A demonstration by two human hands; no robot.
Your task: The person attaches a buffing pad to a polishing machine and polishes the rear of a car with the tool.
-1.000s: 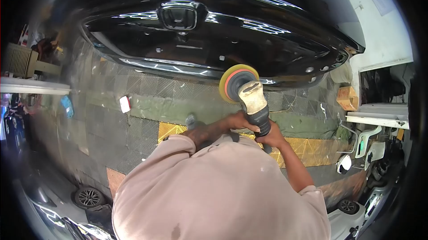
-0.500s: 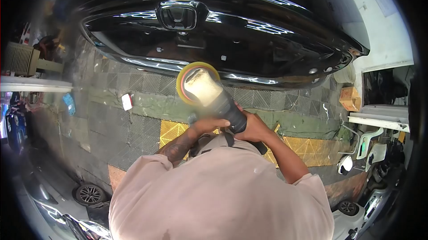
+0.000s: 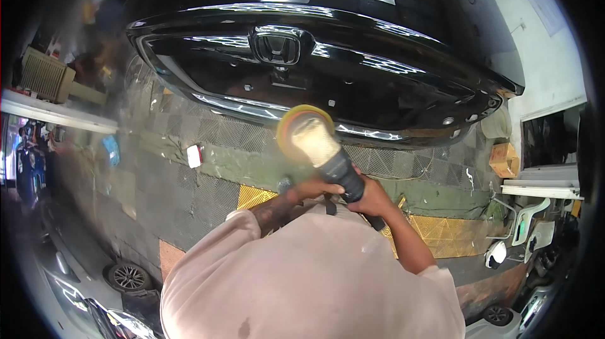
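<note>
A power polisher (image 3: 324, 150) with a round yellow and red pad (image 3: 291, 126) hangs in front of me, its head pointing up and to the left. My right hand (image 3: 373, 195) is wrapped round the black rear of its body. Against the left side of the same body my left hand (image 3: 320, 188) is closed, with the thumb on top. Beyond the pad is the rear of a glossy black car (image 3: 378, 96) with a chrome emblem (image 3: 276, 46). The pad overlaps the car's lower edge in view; whether they touch I cannot tell.
A red and white box (image 3: 194, 156) and a blue packet (image 3: 111, 150) lie on the tiled floor to the left. On the right are a cardboard box (image 3: 504, 160), a white chair (image 3: 528, 220) and a white wall (image 3: 551, 80). Part of another car (image 3: 82, 238) shows at lower left.
The polisher swung left from its earlier place, its head tilting leftward, and both hands moved with it. Since the middle frame the view has shifted, so the car appears lower and farther right.
</note>
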